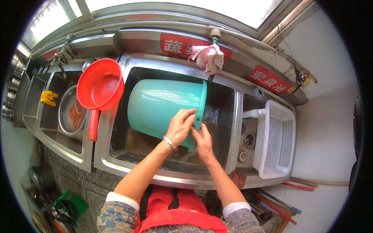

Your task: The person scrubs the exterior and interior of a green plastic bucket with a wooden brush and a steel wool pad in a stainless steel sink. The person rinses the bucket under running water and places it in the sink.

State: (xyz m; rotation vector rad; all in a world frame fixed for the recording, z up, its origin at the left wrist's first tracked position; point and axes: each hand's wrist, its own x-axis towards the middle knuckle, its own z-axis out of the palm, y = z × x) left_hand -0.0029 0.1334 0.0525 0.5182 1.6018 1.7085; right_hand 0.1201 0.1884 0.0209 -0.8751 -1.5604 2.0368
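Observation:
A translucent green plastic bucket [166,96] lies on its side in the large stainless steel sink [105,145], its mouth facing right. My left hand [181,125], with a bracelet at the wrist, is on the bucket's near side, fingers reaching to the rim. Opposite it, my right hand [204,142] holds the rim from the mouth side, its thumb close to my left fingers. Shallow, brownish water covers part of the sink bottom. Just past the mouth sits something clear, like plastic film [210,115]; the bucket's inside is hidden.
A red plastic dipper [100,84] rests across the left divider. Farther left are a metal basin [62,116] and a yellow cloth [49,98]. On the right stand a white plastic basket [275,139] and a white-handled tool [254,113]. A cloth-wrapped tap [208,56] overhangs the sink's back edge.

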